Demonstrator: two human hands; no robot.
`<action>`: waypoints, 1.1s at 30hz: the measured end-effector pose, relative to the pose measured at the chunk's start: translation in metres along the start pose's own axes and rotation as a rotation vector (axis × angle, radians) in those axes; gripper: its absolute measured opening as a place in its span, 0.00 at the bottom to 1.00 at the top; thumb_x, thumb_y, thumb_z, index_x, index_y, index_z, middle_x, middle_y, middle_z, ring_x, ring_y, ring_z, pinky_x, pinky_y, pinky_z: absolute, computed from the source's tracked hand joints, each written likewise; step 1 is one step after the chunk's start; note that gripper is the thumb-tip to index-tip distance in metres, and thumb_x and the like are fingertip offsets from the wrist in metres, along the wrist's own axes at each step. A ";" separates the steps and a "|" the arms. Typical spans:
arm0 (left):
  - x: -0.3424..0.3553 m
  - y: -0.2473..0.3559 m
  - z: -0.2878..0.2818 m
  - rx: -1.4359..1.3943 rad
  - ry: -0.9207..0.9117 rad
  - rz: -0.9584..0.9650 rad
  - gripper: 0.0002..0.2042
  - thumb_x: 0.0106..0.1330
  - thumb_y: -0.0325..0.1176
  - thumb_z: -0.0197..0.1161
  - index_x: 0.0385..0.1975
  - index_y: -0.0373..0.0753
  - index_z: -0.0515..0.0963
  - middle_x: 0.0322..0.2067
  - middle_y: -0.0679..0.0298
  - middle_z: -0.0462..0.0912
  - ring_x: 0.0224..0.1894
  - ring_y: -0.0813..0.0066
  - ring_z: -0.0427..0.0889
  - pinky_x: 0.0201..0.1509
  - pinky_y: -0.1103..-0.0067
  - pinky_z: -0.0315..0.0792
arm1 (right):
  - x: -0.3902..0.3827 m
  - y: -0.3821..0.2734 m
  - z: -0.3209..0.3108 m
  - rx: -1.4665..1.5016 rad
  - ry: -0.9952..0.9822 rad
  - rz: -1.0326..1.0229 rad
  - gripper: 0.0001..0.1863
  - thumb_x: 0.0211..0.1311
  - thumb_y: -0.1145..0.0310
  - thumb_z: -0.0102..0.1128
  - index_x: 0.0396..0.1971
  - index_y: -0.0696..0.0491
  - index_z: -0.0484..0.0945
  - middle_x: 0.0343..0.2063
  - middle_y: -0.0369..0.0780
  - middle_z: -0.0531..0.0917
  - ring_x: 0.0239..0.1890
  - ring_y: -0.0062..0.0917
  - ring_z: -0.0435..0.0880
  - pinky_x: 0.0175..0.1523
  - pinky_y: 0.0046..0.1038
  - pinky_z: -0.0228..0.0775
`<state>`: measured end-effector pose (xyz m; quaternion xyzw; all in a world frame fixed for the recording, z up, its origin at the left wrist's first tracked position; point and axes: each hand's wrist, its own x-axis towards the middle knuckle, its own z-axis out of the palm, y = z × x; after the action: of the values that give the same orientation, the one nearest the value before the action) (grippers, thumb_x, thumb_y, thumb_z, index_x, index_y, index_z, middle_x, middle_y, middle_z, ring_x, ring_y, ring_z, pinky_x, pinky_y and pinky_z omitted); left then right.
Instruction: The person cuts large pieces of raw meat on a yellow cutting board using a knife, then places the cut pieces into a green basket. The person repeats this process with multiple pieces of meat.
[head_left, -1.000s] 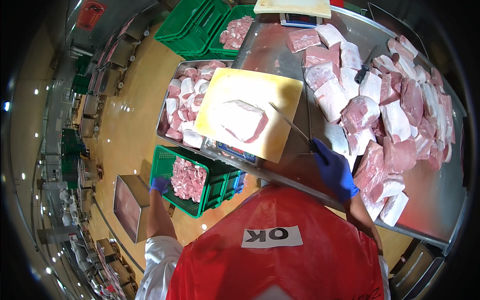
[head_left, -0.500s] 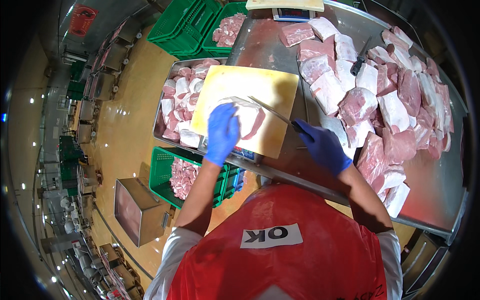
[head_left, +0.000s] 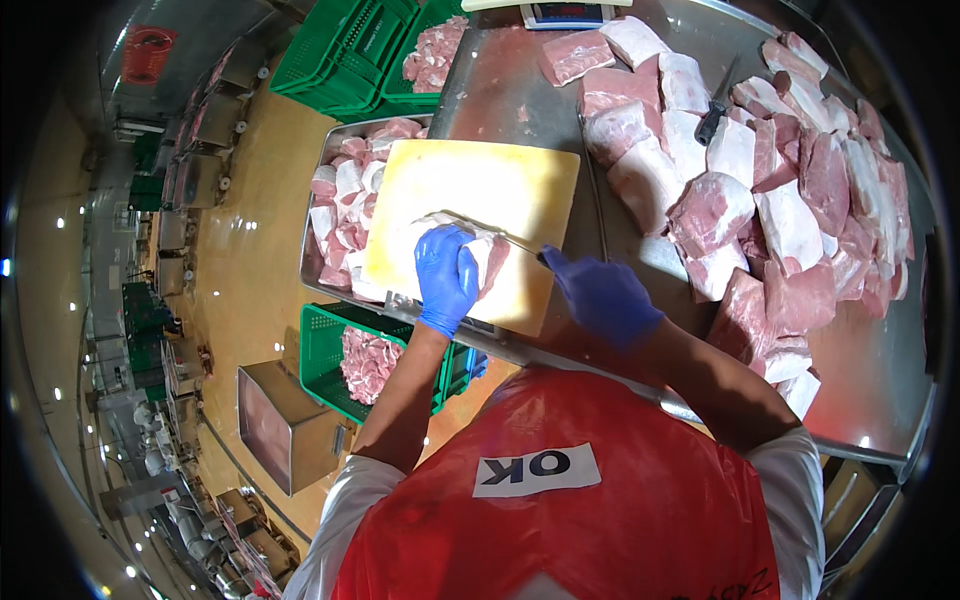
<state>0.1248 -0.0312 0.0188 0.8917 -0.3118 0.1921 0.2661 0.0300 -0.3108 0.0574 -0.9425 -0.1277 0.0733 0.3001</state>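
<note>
A pale, fat-covered piece of raw meat (head_left: 492, 262) lies on the yellowish cutting board (head_left: 470, 170). My left hand (head_left: 446, 280), in a blue glove, is pressed over its left side with the fingers closed on it. In my right hand (head_left: 606, 300), also blue-gloved, is the dark handle of a knife (head_left: 516, 240). The blade reaches left across the board and lies along the far edge of the meat. Glare on the board and my left fingers partly hide where the blade meets the meat.
Many large meat blocks (head_left: 790, 225) are piled on the steel table (head_left: 840, 370) at right, with another knife (head_left: 711, 122) among them. A steel tray (head_left: 313, 190) of cut pieces adjoins the board. Green crates (head_left: 310, 340) hold trimmings; a scale (head_left: 565, 14) stands far back.
My right hand has moved left and slightly down, bringing the knife from the meat's right side to over its far edge. My left hand has shifted slightly and still holds the meat.
</note>
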 end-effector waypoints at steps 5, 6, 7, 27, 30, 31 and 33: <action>-0.001 0.002 0.003 -0.018 0.047 0.011 0.08 0.69 0.28 0.56 0.42 0.35 0.81 0.42 0.49 0.84 0.49 0.44 0.80 0.59 0.57 0.71 | -0.080 0.008 -0.013 -0.093 -0.101 0.153 0.28 0.76 0.65 0.55 0.74 0.48 0.67 0.33 0.49 0.87 0.32 0.46 0.89 0.36 0.49 0.81; -0.002 0.000 0.003 -0.010 0.045 0.002 0.08 0.70 0.28 0.56 0.42 0.35 0.81 0.42 0.49 0.84 0.49 0.45 0.80 0.59 0.57 0.71 | -0.094 0.001 -0.024 -0.104 -0.121 0.189 0.28 0.76 0.65 0.56 0.73 0.48 0.68 0.33 0.49 0.87 0.31 0.46 0.89 0.35 0.50 0.80; -0.004 -0.002 0.004 -0.002 0.043 -0.007 0.08 0.70 0.28 0.57 0.42 0.35 0.81 0.42 0.49 0.84 0.48 0.45 0.80 0.58 0.57 0.71 | -0.103 -0.002 -0.030 -0.115 -0.142 0.226 0.28 0.75 0.65 0.56 0.73 0.48 0.69 0.33 0.50 0.87 0.31 0.47 0.88 0.34 0.50 0.80; 0.026 0.009 -0.026 0.171 -0.400 0.161 0.24 0.68 0.49 0.67 0.58 0.40 0.79 0.52 0.49 0.80 0.55 0.47 0.78 0.62 0.56 0.68 | -0.086 -0.036 0.054 0.349 0.247 0.352 0.21 0.77 0.64 0.54 0.66 0.51 0.73 0.39 0.54 0.87 0.42 0.54 0.87 0.47 0.55 0.78; 0.025 -0.001 -0.020 0.106 -0.343 0.211 0.15 0.74 0.41 0.60 0.52 0.38 0.81 0.51 0.48 0.80 0.54 0.45 0.77 0.61 0.57 0.69 | -0.067 -0.058 0.050 0.294 0.239 0.316 0.25 0.74 0.69 0.55 0.68 0.51 0.71 0.38 0.52 0.88 0.41 0.52 0.88 0.45 0.53 0.80; 0.025 -0.003 -0.018 0.097 -0.345 0.203 0.14 0.73 0.40 0.60 0.51 0.38 0.81 0.50 0.48 0.80 0.53 0.45 0.77 0.60 0.57 0.69 | -0.058 -0.063 0.055 0.254 0.246 0.302 0.26 0.72 0.69 0.55 0.69 0.51 0.71 0.37 0.51 0.88 0.40 0.50 0.89 0.44 0.51 0.81; 0.026 -0.006 -0.012 0.071 -0.356 0.195 0.13 0.73 0.38 0.60 0.49 0.38 0.81 0.49 0.48 0.80 0.52 0.46 0.77 0.59 0.56 0.69 | -0.043 -0.076 0.059 0.158 0.272 0.280 0.29 0.69 0.72 0.56 0.71 0.54 0.71 0.36 0.49 0.88 0.38 0.46 0.90 0.43 0.48 0.83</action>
<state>0.1450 -0.0318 0.0397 0.8860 -0.4318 0.0672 0.1551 -0.0385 -0.2307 0.0565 -0.9257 0.0522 -0.0040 0.3746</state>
